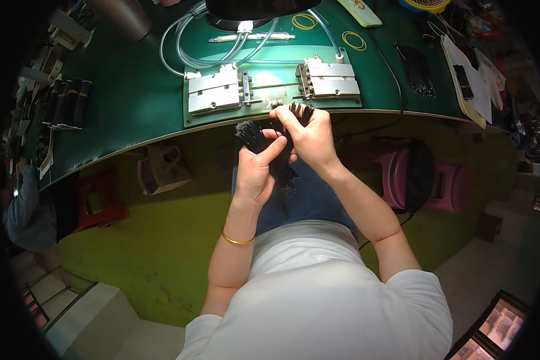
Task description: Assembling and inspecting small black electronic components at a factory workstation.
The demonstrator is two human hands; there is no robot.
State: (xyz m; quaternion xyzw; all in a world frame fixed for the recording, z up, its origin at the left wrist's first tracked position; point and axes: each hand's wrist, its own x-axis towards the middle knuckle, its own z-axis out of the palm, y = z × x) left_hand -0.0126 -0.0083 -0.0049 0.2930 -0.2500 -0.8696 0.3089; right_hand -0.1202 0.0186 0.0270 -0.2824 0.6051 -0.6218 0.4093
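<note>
My left hand (259, 165) is closed around a bundle of thin black wires (252, 135), whose cut ends fan out at its upper left. Loose lower ends of black wires hang below the hands over my lap. My right hand (312, 138) is closed on a second, smaller bunch of black wires (302, 111), with the ends poking up past the thumb and forefinger. Both hands are close together just off the table's front edge. Beyond them stands a fixture with two silver metal blocks (213, 93) on a plate.
Clear air tubes (180, 48) run behind the fixture, near a white pen (252, 37) and yellow rubber bands (354, 41). Black wire bundles (69, 103) lie at left, more wires (417, 69) at right. Pink stools (396, 177) and a red stool (102, 201) stand below; another person's sleeve (30, 207) shows far left.
</note>
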